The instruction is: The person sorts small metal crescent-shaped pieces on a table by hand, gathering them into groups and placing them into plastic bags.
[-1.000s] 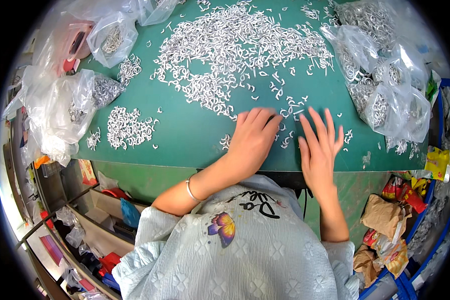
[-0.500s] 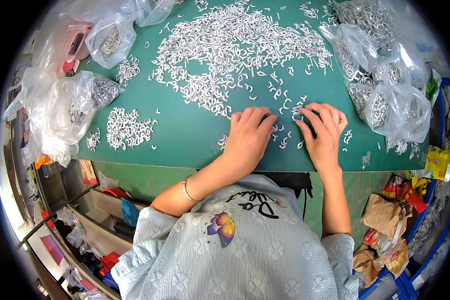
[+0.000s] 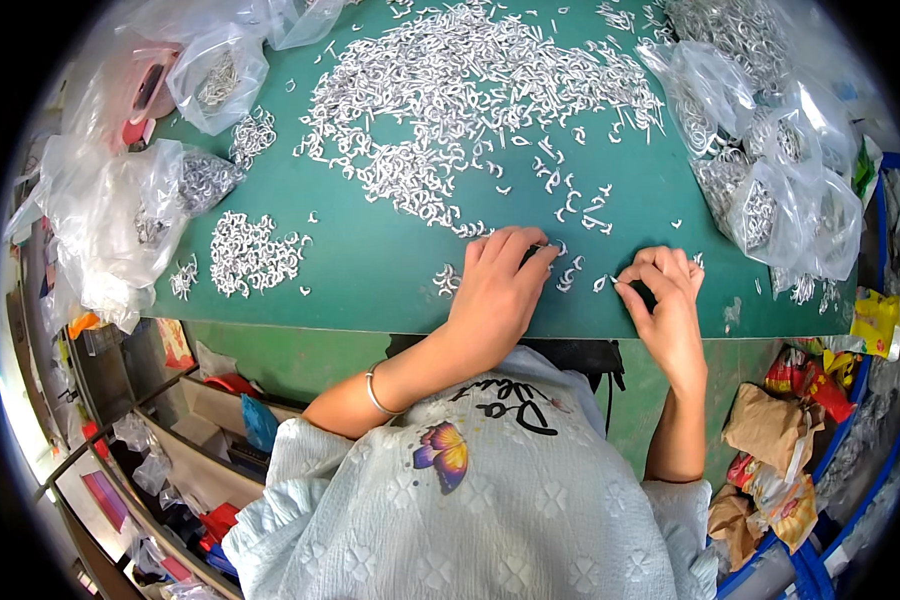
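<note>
Small curved silver metal pieces lie in a big loose pile [image 3: 450,90] across the far middle of the green table. My left hand [image 3: 500,295] rests on the table below the pile, fingers bent and thumb close to the index finger. Several pieces [image 3: 570,273] lie just right of it, and a small cluster [image 3: 446,280] is by its left side. What its fingertips hold, if anything, is hidden. Near the front edge, my right hand [image 3: 665,300] pinches a small silver metal piece [image 3: 614,280], only partly visible. A single piece [image 3: 599,284] lies beside those fingertips.
A sorted pile [image 3: 255,255] lies at the left. Clear plastic bags of metal pieces crowd the left [image 3: 135,220] and right [image 3: 760,205] sides. The green table's front edge [image 3: 370,331] runs before me. Crumpled packages [image 3: 770,430] lie below at the right.
My right hand has moved right and nearer to me, away from the pieces it was over. My left hand has shifted only slightly.
</note>
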Demonstrator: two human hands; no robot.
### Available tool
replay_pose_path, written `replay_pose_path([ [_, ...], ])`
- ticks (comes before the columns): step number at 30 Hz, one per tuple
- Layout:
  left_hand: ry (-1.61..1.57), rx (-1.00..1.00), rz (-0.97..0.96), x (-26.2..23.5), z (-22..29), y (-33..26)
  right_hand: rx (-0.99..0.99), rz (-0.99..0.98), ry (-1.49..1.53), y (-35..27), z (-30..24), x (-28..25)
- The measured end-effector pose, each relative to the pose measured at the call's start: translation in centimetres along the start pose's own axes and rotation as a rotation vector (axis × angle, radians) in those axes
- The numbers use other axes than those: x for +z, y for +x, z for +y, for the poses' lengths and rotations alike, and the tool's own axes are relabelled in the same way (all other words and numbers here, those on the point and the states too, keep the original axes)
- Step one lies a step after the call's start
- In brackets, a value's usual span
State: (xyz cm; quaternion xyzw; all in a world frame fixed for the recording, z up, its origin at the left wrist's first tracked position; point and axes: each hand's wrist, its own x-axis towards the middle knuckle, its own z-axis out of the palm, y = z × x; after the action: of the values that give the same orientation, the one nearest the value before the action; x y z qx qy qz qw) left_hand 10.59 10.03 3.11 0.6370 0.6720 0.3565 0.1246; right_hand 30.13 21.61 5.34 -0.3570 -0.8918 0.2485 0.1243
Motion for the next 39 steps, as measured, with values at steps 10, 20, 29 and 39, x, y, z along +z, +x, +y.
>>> replay_pose_path([
  [10,-1.803,-1.072,-0.884,3.7,-0.5,-6.4,-0.113,-0.075,0.021,-3.9,-2.2,2.9],
  [20,-1.904,-1.131,-0.56,6.3,-1.0,-7.5,-0.348,-0.117,0.306,-9.1,-3.4,5.7],
  [29,-1.632,-1.061,-0.446,-2.7,-3.0,-11.9,-0.319,0.131,0.361,-1.4,-7.8,6.7],
  [39,-1.928,-0.997,-0.117,-6.4,-1.1,-7.9,-0.2,0.173,0.441,-0.7,-8.6,5.9],
])
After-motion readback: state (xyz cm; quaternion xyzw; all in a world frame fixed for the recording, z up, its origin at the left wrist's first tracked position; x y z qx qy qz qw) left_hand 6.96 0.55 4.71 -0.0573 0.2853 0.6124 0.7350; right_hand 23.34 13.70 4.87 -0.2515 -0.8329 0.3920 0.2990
